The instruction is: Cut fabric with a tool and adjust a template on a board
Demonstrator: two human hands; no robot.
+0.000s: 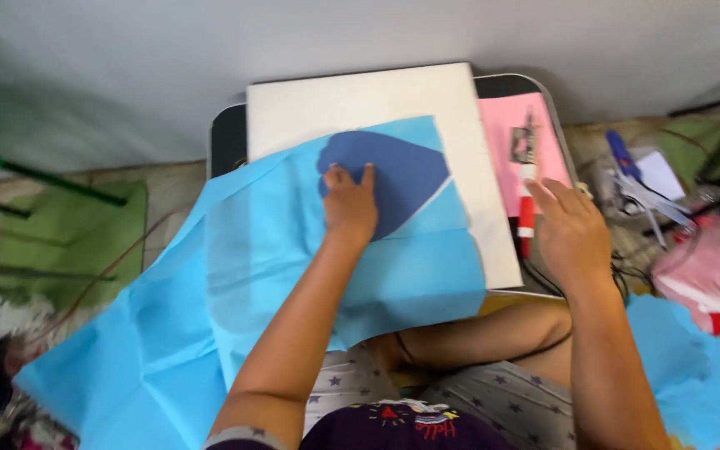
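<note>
Cloth: we are seeing the light blue cloth lying soft and thin over the white board and hanging off the little table.
Left hand: our left hand is pressing flat, fingers spread, on the dark blue patch.
Right hand: our right hand is hovering open, touching the red and white tool.
Holding: we are thinking it is floppy and slides, so pinching an edge works best.

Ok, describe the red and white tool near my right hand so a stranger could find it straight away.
Start at the large white board on the small dark table. Just right of it lies a pink paper sheet. The slim red and white pen-shaped tool lies lengthwise on its lower part, by the right hand's fingertips, the only red thing there.
</note>
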